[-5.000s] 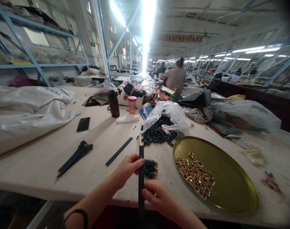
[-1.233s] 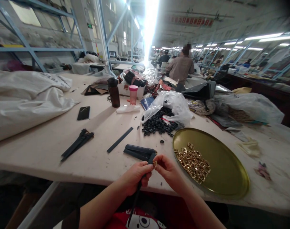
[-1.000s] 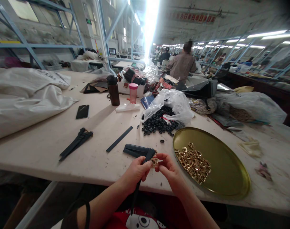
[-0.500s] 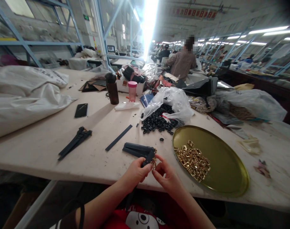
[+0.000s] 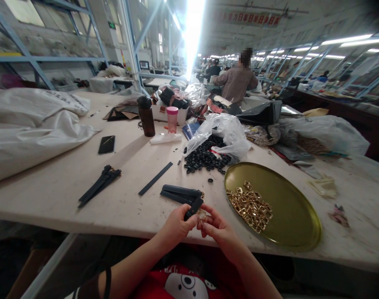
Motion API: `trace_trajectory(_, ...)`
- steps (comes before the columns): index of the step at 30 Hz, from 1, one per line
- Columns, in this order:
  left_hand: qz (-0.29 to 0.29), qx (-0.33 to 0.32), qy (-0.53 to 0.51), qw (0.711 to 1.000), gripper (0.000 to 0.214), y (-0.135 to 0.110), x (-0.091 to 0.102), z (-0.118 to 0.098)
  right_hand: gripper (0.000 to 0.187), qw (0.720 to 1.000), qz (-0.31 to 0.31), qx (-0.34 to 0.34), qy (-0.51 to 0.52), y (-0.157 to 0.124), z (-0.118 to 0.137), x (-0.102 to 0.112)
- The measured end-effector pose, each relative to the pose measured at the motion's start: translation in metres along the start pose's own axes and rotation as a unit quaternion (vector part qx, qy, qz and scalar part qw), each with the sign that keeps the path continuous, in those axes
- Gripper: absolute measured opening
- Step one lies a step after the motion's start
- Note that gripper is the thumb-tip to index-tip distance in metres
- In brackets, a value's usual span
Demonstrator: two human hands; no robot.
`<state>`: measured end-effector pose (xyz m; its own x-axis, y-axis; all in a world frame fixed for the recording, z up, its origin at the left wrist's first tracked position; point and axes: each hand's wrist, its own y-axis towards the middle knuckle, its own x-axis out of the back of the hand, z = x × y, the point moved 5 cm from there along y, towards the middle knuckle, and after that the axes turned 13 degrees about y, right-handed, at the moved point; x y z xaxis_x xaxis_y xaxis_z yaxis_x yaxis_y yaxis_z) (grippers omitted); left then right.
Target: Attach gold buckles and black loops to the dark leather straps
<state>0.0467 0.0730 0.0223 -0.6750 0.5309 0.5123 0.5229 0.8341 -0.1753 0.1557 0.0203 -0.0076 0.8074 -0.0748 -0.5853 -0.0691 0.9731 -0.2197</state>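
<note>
Pinched in my left hand (image 5: 177, 223) is a dark strap (image 5: 194, 207), its end pointing up toward the right. My right hand (image 5: 216, 227) meets it at the strap's end, thumb and fingers closed around a gold buckle (image 5: 202, 215). Whether the strap runs through this buckle is hard to make out. Just beyond my fingers lies a bundle of dark straps (image 5: 178, 193) with gold metal at its right end. To the right, a round gold-coloured tray (image 5: 297, 211) holds a heap of gold buckles (image 5: 251, 209).
One flat strap (image 5: 155, 178) lies left of centre, and another strap bundle (image 5: 99, 187) farther left. Small black rings (image 5: 201, 160) spill from a clear plastic bag (image 5: 229, 128). Behind are a phone (image 5: 106, 144), a dark bottle (image 5: 146, 118) and a pink cup (image 5: 172, 120).
My right hand's fingers have drawn in and closed on the gold buckle, which now shows more clearly beside the strap. My left hand keeps its hold. The view has shifted slightly.
</note>
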Motion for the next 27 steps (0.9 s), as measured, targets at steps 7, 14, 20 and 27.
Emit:
trace_trajectory(7,0.068,0.047,-0.029,0.996,0.016,-0.002,-0.01,0.01,0.038,0.992,-0.035,0.062,-0.1,0.006,-0.009,0.008)
trace_trajectory(14,0.06,0.083,-0.045,0.994,0.027,0.001,-0.009,0.014,0.023,0.995,-0.027,0.005,-0.1,0.0,-0.011,0.002)
trace_trajectory(20,-0.004,0.011,0.075,0.997,0.019,0.008,-0.002,0.012,0.016,0.998,-0.01,-0.045,-0.04,0.0,-0.014,0.0)
trace_trajectory(27,0.019,-0.017,0.1,0.995,0.018,0.008,-0.005,0.01,0.022,0.999,-0.017,-0.038,-0.021,0.003,-0.018,0.008)
